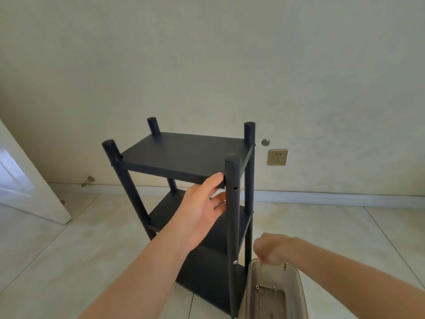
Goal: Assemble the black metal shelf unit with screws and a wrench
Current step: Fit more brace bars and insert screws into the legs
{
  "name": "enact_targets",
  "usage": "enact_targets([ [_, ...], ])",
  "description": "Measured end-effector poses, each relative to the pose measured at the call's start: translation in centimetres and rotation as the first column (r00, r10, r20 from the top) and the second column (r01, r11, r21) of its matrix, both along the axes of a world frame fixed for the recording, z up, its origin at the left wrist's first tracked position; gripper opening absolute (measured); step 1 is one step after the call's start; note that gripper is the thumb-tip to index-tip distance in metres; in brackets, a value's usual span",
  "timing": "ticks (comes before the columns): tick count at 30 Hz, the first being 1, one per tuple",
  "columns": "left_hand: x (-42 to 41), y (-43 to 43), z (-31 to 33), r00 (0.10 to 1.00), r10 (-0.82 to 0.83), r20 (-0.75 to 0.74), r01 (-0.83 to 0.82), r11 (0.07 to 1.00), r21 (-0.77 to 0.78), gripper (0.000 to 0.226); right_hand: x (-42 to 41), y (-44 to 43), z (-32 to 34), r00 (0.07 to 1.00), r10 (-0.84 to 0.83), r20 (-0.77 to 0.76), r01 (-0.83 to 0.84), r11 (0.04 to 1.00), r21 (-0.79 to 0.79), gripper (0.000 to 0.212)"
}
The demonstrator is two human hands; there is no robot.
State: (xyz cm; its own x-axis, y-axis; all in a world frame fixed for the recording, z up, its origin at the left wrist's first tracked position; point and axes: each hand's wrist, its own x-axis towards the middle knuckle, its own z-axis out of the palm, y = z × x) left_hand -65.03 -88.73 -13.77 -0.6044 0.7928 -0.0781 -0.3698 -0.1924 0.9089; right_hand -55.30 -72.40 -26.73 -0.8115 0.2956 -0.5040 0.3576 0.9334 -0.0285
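- One hole (235,188) in the near right post (232,226) is bare, level with the top shelf (184,155). That corner has no screw, so I judge only my grip carries it.
- My left hand (202,208) pinches that corner just beside the post, thumb on the front edge and fingers underneath.
- My right hand (273,250) is curled, knuckles up, at the rim of the grey box (299,293) by the unit's foot. I cannot tell whether it holds a screw.
- If my left hand eases, the corner could sag and the shelf's thread would drift off the hole. A screw would then go in crooked or fail to bite.
- The box sits at the very edge of my view, so my right hand is half groping. It could tip the box or drop a screw onto the tiles.
- The unit is tall and narrow, so a hard shove on the post could rock it.
- The unit (202,272) stands upright on the floor (69,249) near the wall (207,65), long axis vertical and post caps up. The shelves lie level, long sides running left to right across my view.
- A lower screw (235,262) already sits in the same post.
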Motion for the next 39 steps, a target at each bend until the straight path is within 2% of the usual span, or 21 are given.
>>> enact_targets([
  [2, 0.3, -0.1, 0.2, 1.000, 0.019, 0.005, -0.019, 1.000, -0.015, 0.038, 0.7, -0.2, 3.7, 0.996, 0.070, -0.049, -0.072, 0.997, -0.039, 0.022],
  [4, 0.6, -0.2, 0.4, 1.000, 0.024, 0.003, -0.023, 0.999, -0.022, 0.047, 1.9, -0.7, 7.3, 0.981, 0.094, -0.169, -0.114, 0.987, -0.114, 0.020],
  [7, 0.6, -0.3, 0.4, 1.000, 0.024, -0.011, -0.025, 0.999, -0.036, 0.045, 3.6, -2.0, 11.5, 0.928, 0.072, -0.367, -0.152, 0.969, -0.194, 0.014],
  [9, 0.5, -0.3, 0.5, 0.999, 0.006, -0.037, -0.007, 0.999, -0.036, 0.030, 4.6, -2.6, 12.9, 0.862, 0.019, -0.507, -0.171, 0.952, -0.255, 0.012],
  [11, 0.4, -0.4, 0.5, 0.998, -0.007, -0.063, 0.005, 0.999, -0.043, 0.023, 5.2, -3.3, 13.9, 0.783, 0.012, -0.621, -0.202, 0.951, -0.236, 0.013],
  [16, -0.1, -0.5, 0.2, 0.993, -0.026, -0.114, 0.016, 0.996, -0.091, 0.035, 5.1, -5.1, 15.3, 0.601, -0.011, -0.799, -0.257, 0.944, -0.206, 0.012],
  [22, -0.7, -0.3, -0.4, 0.994, -0.014, -0.108, 0.005, 0.996, -0.086, 0.031, 5.2, -6.0, 15.6, 0.416, -0.050, -0.908, -0.284, 0.941, -0.182, 0.014],
  [26, -0.9, -0.1, -0.7, 0.998, 0.044, -0.039, -0.047, 0.996, -0.081, 0.067, 5.3, -6.1, 16.1, 0.336, -0.114, -0.935, -0.275, 0.938, -0.214, 0.015],
  [31, -0.9, 0.2, -0.8, 0.999, 0.036, 0.010, -0.035, 0.997, -0.072, 0.066, 5.5, -5.8, 16.0, 0.309, -0.143, -0.940, -0.229, 0.948, -0.220, 0.013],
  [36, -0.6, 0.3, -0.4, 0.999, 0.028, 0.035, -0.026, 0.998, -0.053, 0.062, 6.0, -5.5, 15.8, 0.286, -0.099, -0.953, -0.182, 0.971, -0.155, 0.010],
  [39, -0.4, 0.3, -0.1, 0.998, 0.051, 0.026, -0.049, 0.996, -0.070, 0.070, 6.3, -5.5, 15.9, 0.283, -0.076, -0.956, -0.170, 0.977, -0.128, 0.009],
])
